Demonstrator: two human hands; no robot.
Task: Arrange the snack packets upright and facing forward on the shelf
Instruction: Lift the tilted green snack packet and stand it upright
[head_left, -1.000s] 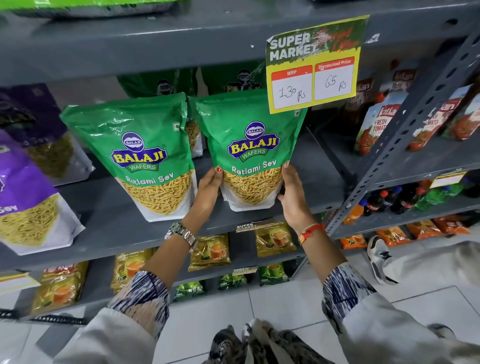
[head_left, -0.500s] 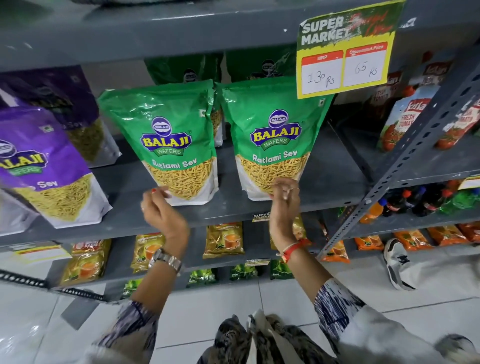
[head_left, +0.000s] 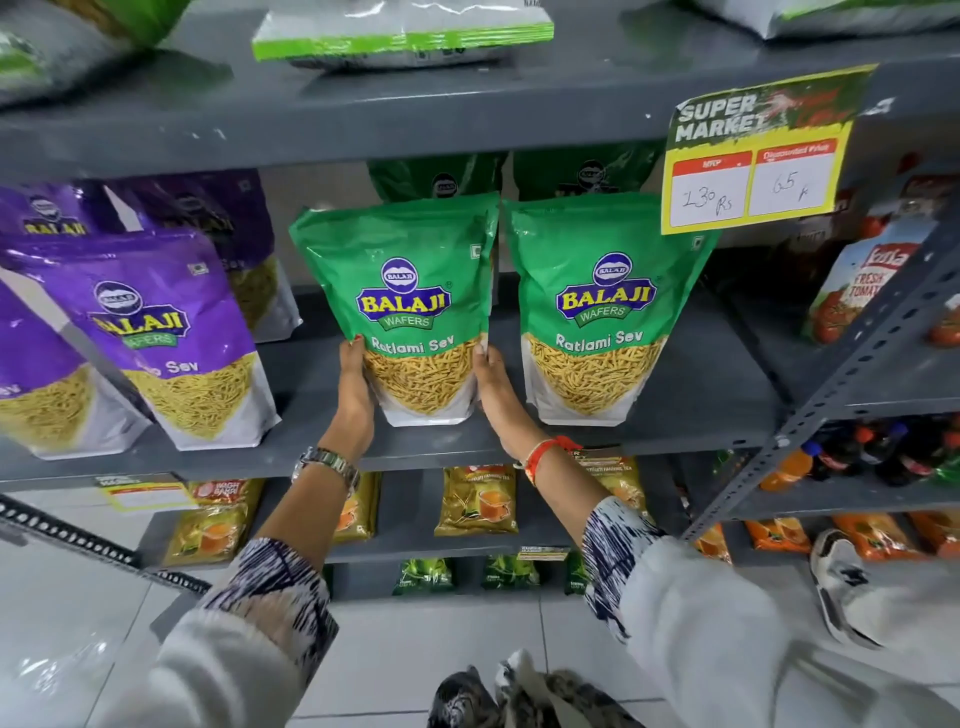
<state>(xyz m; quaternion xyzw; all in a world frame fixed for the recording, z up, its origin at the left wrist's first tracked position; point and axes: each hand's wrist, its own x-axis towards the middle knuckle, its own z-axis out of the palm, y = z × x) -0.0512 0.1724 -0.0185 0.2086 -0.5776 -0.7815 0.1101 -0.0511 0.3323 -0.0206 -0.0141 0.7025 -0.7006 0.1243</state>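
Two green Balaji Ratlami Sev packets stand upright, fronts forward, on the grey shelf (head_left: 691, 415). My left hand (head_left: 356, 384) grips the lower left edge of the left green packet (head_left: 400, 291). My right hand (head_left: 493, 389) grips its lower right edge. The right green packet (head_left: 605, 306) stands free beside it, nearly touching. More green packets (head_left: 441, 176) show behind them. To the left, purple Balaji Sev packets (head_left: 156, 322) lean on the same shelf, with more purple ones behind.
A yellow price sign (head_left: 753, 166) hangs from the shelf above, overlapping the right packet's top corner. A slanted metal upright (head_left: 857, 374) divides off ketchup pouches (head_left: 862, 280) on the right. Tea packets (head_left: 475, 499) fill lower shelves. Flat packets (head_left: 400, 31) lie on the top shelf.
Both hands left the right green packet and moved left. They now hold the left green packet by its lower edges. The camera view shifted left and tilted up.
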